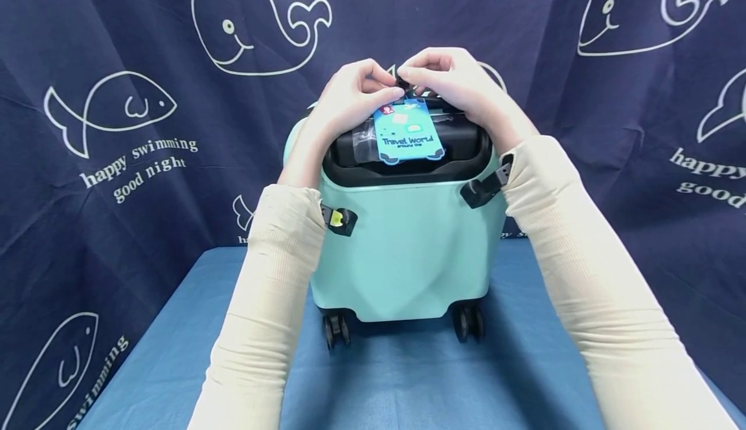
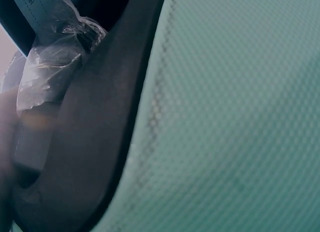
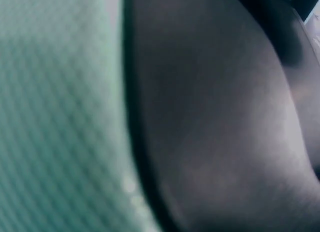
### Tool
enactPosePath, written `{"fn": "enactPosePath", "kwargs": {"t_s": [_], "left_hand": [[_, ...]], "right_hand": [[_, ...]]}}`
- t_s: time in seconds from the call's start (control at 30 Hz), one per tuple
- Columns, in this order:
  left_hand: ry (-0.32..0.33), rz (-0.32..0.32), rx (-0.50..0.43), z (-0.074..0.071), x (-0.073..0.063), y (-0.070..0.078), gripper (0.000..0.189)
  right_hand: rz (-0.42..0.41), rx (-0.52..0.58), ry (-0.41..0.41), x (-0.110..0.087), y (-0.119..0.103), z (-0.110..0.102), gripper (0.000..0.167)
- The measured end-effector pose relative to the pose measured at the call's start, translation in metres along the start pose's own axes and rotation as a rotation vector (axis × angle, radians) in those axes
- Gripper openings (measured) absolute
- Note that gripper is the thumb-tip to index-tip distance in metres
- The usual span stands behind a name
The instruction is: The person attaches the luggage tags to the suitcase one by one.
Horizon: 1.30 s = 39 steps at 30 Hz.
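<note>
A mint-green suitcase (image 1: 408, 242) stands upright, its black top recess (image 2: 100, 112) towards me. A blue luggage tag (image 1: 408, 133) printed "Travel World" hangs over the black handle area. Above the tag, my left hand (image 1: 354, 96) pinches its black strap (image 1: 402, 83) between thumb and index finger. From the other side, my right hand (image 1: 457, 80) pinches the same strap, fingertips close to the left ones. Clear plastic wrap (image 2: 52, 67) covers part of the handle. The right wrist view holds only the suitcase's textured shell (image 3: 55, 117) and black trim (image 3: 210, 112).
Black wheels (image 1: 468, 322) carry the suitcase on a blue cloth-covered table (image 1: 402, 384). Close behind hangs a dark blue curtain (image 1: 443, 9) with white whale and fish drawings. Black wrist straps (image 1: 344, 221) sit at both cream sleeves (image 1: 262, 313).
</note>
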<state>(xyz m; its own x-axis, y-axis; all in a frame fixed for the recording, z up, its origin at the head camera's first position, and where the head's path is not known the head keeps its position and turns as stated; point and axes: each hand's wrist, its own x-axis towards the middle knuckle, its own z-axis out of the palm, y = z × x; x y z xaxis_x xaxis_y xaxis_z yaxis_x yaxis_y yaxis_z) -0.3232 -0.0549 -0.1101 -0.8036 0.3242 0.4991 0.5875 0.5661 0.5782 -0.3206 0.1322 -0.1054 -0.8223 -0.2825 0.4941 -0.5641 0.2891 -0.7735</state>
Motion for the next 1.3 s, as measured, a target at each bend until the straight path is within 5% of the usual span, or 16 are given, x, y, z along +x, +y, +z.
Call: {"fn": "enactPosePath", "kwargs": {"t_s": [0.57,1.03,1.3], "left_hand": [[-0.025,-0.034,-0.009,-0.001,0.000,0.000,0.026],[-0.049,0.008,-0.102,0.000,0.002,-0.003,0.025],[-0.022,0.025,-0.075,-0.001,0.004,-0.007,0.023]], "right_hand": [[0.020,-0.017,0.030,0.004,0.002,-0.002,0.006],[0.160,-0.079,-0.020,0.006,-0.009,-0.005,0.022],[0.002,-0.098,0.051,0.009,-0.001,0.005,0.016]]}}
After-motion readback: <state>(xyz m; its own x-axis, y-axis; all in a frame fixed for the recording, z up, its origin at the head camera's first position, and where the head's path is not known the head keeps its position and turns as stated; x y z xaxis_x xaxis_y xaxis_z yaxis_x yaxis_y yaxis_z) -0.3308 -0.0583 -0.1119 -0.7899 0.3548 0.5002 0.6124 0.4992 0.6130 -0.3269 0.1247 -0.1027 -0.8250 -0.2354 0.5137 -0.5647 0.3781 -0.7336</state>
